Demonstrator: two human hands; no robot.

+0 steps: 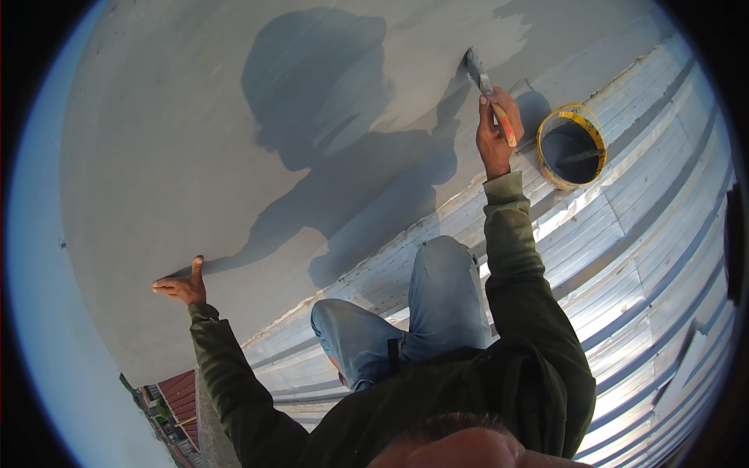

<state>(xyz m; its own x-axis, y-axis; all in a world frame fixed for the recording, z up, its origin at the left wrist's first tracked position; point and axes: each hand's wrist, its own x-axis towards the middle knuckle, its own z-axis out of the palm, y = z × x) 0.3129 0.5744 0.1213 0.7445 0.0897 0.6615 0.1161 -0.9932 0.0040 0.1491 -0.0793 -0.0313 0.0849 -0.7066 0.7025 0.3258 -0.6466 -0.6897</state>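
My right hand (498, 129) is closed round the handle of a paintbrush (503, 125), orange-red at its end. The dark bristles touch the grey wall (156, 156) at the upper right, beside a lighter, streaky patch. To the right of that hand stands a yellow-rimmed bucket (599, 132) with dark grey paint (569, 148) inside; a stick-like bar crosses it. My left hand (184, 288) rests against the wall at the lower left, fingers stretched out and thumb apart, holding nothing.
Ribbed, shiny metal roofing (624, 257) spreads under my bent knees and off to the right. A rough seam (312, 300) runs where wall and roofing meet. My shadow (328, 86) falls across the wall. Far below at the lower left lie red roofs (178, 402) and greenery.
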